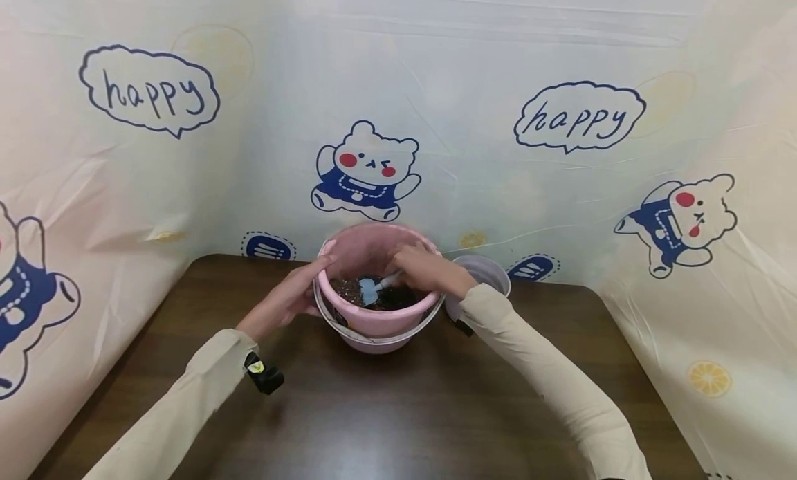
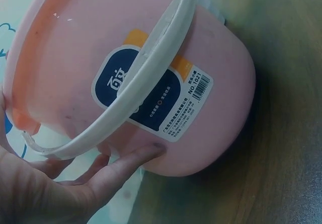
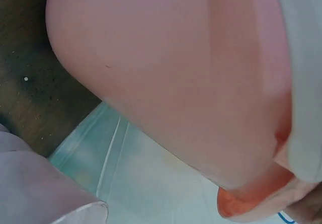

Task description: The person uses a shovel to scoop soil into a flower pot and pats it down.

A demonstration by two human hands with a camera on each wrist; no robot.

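A pink bucket (image 1: pixel 373 321) with a white carrying handle (image 2: pixel 151 63) stands on the table, dark soil (image 1: pixel 398 299) inside it. My left hand (image 1: pixel 292 293) holds the bucket's left side, thumb up at the rim and the other fingers against the outer wall, below the handle and near a blue label (image 2: pixel 156 98). Reaching over the right rim, my right hand (image 1: pixel 423 267) grips the pale handle of a small light-blue shovel (image 1: pixel 369 291). The shovel's blade lies at the soil surface. In the right wrist view the bucket wall hides most of that hand.
A pale grey pot (image 1: pixel 479 269) stands just right of the bucket, partly behind my right forearm. Printed sheeting (image 1: pixel 461 176) with bears and "happy" bubbles hangs behind and beside the brown table (image 1: pixel 398 418). Small crumbs (image 3: pixel 26 78) dot the tabletop by the bucket.
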